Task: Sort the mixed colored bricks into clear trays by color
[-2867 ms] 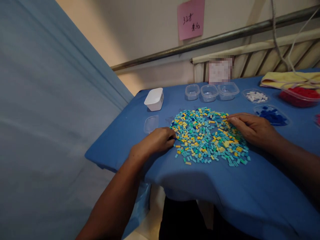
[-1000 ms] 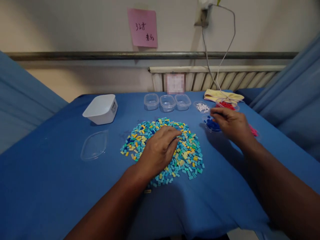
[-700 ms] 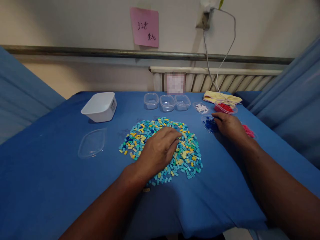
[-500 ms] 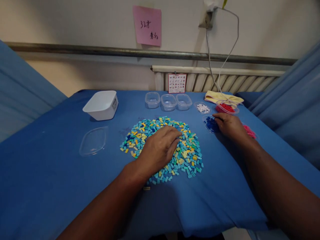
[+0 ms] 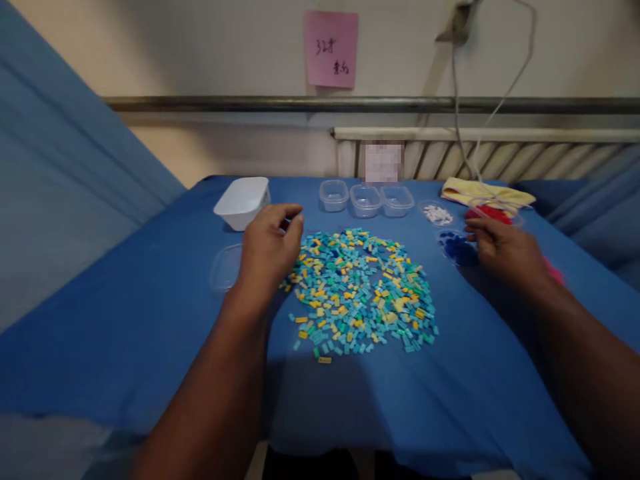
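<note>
My left hand (image 5: 270, 247) hovers over the left edge of a spread pile of small toy bricks (image 5: 360, 293), mostly turquoise and yellow with some green and dark blue. Its fingers are curled, the thumb close to the index finger; anything between them is too small to make out. On the right, my right hand (image 5: 507, 253) is above the near right side of a shallow clear dish of dark blue bricks (image 5: 457, 249). Its thumb and fingers are pinched together, and their contents are hidden. Pink bricks (image 5: 554, 272) show partly behind the right wrist.
A white tub (image 5: 240, 203) stands at the back left, a clear lid (image 5: 225, 268) near it. Clear containers (image 5: 365, 201) line the back. White bricks (image 5: 437, 214), red bricks (image 5: 490, 214) and a yellow cloth (image 5: 487, 193) lie back right. One loose yellow brick (image 5: 325, 360) lies in front.
My left hand has lifted off the middle of the pile and moved left, uncovering the bricks there. My right hand stays by the blue bricks. The whole view has shifted left.
</note>
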A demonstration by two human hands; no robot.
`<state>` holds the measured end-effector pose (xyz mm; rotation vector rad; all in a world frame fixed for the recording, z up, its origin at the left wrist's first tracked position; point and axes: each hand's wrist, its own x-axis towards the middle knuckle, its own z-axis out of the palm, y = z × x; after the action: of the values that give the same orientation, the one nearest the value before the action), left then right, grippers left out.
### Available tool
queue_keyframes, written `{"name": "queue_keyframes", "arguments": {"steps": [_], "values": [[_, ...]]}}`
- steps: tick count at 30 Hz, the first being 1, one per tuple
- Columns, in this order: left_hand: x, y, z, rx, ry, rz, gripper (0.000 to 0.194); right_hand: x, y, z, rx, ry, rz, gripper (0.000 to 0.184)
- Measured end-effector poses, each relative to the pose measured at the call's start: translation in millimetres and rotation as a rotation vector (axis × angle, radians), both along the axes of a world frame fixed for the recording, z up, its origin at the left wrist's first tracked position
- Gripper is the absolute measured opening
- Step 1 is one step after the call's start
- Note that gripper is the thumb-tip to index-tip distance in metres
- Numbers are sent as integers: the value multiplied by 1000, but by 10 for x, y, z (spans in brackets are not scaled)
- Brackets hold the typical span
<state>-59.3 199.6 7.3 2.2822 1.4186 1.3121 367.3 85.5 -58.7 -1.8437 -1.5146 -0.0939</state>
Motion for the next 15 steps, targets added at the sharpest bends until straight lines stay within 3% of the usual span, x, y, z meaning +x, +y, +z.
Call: {"name": "queue_keyframes", "arguments": {"steps": [4, 10, 15], "values": [[-245, 114, -25, -208, 94, 45, 28, -236, -75, 17, 38, -49, 72, 42], [-319, 37, -18, -454, 367, 7, 23, -676, -200, 16, -64, -106, 366, 37], [-400, -12, 40, -598, 529, -61, 27, -771, -229, 15, -91, -106, 449, 33]]}}
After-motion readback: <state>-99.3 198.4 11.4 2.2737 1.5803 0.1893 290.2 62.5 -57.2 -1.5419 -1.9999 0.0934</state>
